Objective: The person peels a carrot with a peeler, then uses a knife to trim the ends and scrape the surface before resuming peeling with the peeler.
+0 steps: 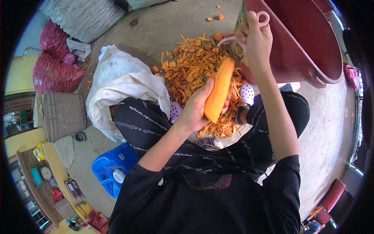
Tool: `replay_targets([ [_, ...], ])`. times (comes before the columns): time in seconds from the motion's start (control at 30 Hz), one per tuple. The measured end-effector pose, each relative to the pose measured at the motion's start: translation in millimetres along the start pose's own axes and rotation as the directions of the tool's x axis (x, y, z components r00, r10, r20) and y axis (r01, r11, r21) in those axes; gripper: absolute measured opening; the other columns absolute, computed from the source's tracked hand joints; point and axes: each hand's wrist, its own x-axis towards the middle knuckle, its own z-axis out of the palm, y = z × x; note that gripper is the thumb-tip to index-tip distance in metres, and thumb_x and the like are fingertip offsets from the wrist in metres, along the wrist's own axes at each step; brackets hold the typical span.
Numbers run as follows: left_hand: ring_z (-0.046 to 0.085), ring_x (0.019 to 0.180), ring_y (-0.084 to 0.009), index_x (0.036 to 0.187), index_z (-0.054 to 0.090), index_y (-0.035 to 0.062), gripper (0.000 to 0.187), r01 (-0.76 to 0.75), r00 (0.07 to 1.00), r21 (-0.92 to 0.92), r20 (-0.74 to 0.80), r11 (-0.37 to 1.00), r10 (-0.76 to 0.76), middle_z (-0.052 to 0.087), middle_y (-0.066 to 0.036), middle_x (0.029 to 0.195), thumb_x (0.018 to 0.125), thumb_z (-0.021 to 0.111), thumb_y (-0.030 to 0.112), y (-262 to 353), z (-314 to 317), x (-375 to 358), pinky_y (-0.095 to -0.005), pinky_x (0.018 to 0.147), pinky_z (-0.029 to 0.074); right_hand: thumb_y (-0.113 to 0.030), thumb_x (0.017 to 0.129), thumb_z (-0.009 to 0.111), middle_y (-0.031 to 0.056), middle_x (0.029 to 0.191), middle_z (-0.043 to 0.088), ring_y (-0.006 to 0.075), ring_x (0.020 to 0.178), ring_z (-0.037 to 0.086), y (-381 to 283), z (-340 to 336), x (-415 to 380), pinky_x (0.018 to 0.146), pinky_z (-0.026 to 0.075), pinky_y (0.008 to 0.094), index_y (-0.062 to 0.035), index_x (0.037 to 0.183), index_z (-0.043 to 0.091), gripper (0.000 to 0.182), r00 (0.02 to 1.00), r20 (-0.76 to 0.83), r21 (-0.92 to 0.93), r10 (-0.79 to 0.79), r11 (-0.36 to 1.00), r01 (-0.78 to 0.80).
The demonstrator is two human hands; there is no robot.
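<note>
A large peeled carrot (221, 91), smooth and bright orange, is gripped in my left hand (198, 107), tilted with its far end up and to the right. My right hand (257, 43) is raised near the tub, closed around a pink peeler (230, 39) whose handle ends in a loop above my fist. The peeler is apart from the carrot, and its blade is hard to make out. Below both hands, a heap of carrot peelings (187, 70) with cut carrot ends lies on the floor between my feet.
A big dark red tub (288, 54) stands at the right. To the left are a white sack (120, 78) with its mouth open, a woven plastic basket (64, 117), red mesh sacks (54, 76) and a blue jerrycan (113, 163). A few carrot pieces (221, 17) lie farther off.
</note>
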Motion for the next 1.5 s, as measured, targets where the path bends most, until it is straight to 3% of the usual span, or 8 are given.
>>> replay_targets([
  [0.3,0.057,0.082,-0.017,0.121,0.044,0.0034,0.046,-0.143,0.985,0.078,-0.09,0.987,0.15,0.058,-0.01,0.094,0.098,0.035,0.041,13.2,-4.8,5.3,-0.0306,0.071,0.049,-0.018,0.094,0.05,-0.0011,0.062,0.038,0.0071,0.048,0.038,-14.7,14.9,-7.1,0.049,0.042,0.0225,-0.0097,0.09,0.038,0.015,0.942,0.184,-0.262,-0.28,0.91,0.322],
  [0.43,0.058,0.09,-0.0206,0.118,0.045,0.0045,0.041,-0.121,0.993,-0.15,-0.006,0.981,0.121,0.057,-0.01,0.098,0.096,0.04,0.039,18.5,-13.2,8.7,-0.0357,0.075,0.05,-0.026,0.096,0.046,0.001,0.065,0.045,0.009,0.051,0.048,-15.4,3.0,-7.1,0.057,0.049,0.0259,-0.0061,0.094,0.04,0.021,0.973,0.232,-0.433,0.004,0.896,0.099],
  [0.6,0.058,0.093,-0.0221,0.11,0.046,0.006,0.031,-0.172,0.978,-0.087,-0.137,0.981,0.159,0.055,-0.01,0.098,0.093,0.05,0.031,26.6,-11.3,8.9,-0.0398,0.079,0.051,-0.026,0.093,0.047,0.0283,0.08,0.059,0.043,0.077,0.059,64.4,-39.9,-2.7,0.064,0.048,0.0456,0.0046,0.101,0.045,0.032,0.917,0.388,-0.816,-0.096,0.427,0.39],
  [0.7,0.058,0.092,-0.0232,0.103,0.045,0.008,0.025,-0.193,0.956,-0.068,-0.239,0.979,0.172,0.055,-0.01,0.097,0.091,0.056,0.027,27.7,-18.9,10.5,-0.043,0.079,0.052,-0.024,0.095,0.046,0.0233,0.094,0.059,0.0295,0.086,0.062,79.3,-54.8,-8.1,0.074,0.047,0.038,0.0055,0.103,0.046,0.031,0.908,0.296,-0.948,0.295,0.21,0.241],
  [1.0,0.057,0.076,-0.0206,0.096,0.051,0.0095,0.026,-0.158,0.944,-0.124,-0.309,0.98,0.113,0.057,-0.008,0.078,0.087,0.06,0.032,26.7,-30.5,14.3,-0.037,0.068,0.049,-0.025,0.094,0.046,0.0127,0.07,0.055,0.0204,0.054,0.058,47.0,-10.5,-17.1,0.05,0.048,0.037,0.0028,0.104,0.045,0.03,0.933,0.089,-0.732,0.35,0.658,-0.177],
  [1.2,0.056,0.079,-0.0214,0.101,0.051,0.0083,0.032,-0.205,0.957,-0.146,-0.235,0.968,0.168,0.056,-0.008,0.083,0.09,0.053,0.038,25.4,-27.4,16.7,-0.0393,0.071,0.048,-0.022,0.095,0.045,0.001,0.072,0.048,0.0095,0.052,0.054,65.8,-23.6,-14.2,0.044,0.045,0.0246,-0.0023,0.099,0.044,0.02,0.891,0.11,-0.811,0.441,0.557,-0.176],
  [1.4,0.055,0.079,-0.0188,0.113,0.049,0.0081,0.041,-0.217,0.956,-0.041,-0.209,0.975,0.204,0.053,-0.004,0.089,0.091,0.05,0.043,26.3,-26.2,14.0,-0.0396,0.066,0.048,-0.023,0.088,0.048,0.0137,0.07,0.059,0.0215,0.056,0.061,118.8,-65.5,-14.8,0.052,0.048,0.035,0.0008,0.091,0.048,0.024,0.803,0.132,-0.953,0.581,0.296,-0.058],
  [1.5,0.055,0.079,-0.018,0.116,0.047,0.009,0.042,-0.216,0.951,-0.002,-0.227,0.976,0.21,0.053,-0.004,0.09,0.091,0.05,0.042,28.6,-22.3,11.3,-0.0399,0.065,0.048,-0.022,0.086,0.049,0.0153,0.075,0.06,0.0211,0.057,0.061,149.2,-84.1,-21.5,0.056,0.048,0.0352,0.0009,0.093,0.049,0.024,0.853,0.087,-0.815,0.514,0.53,-0.236],
])
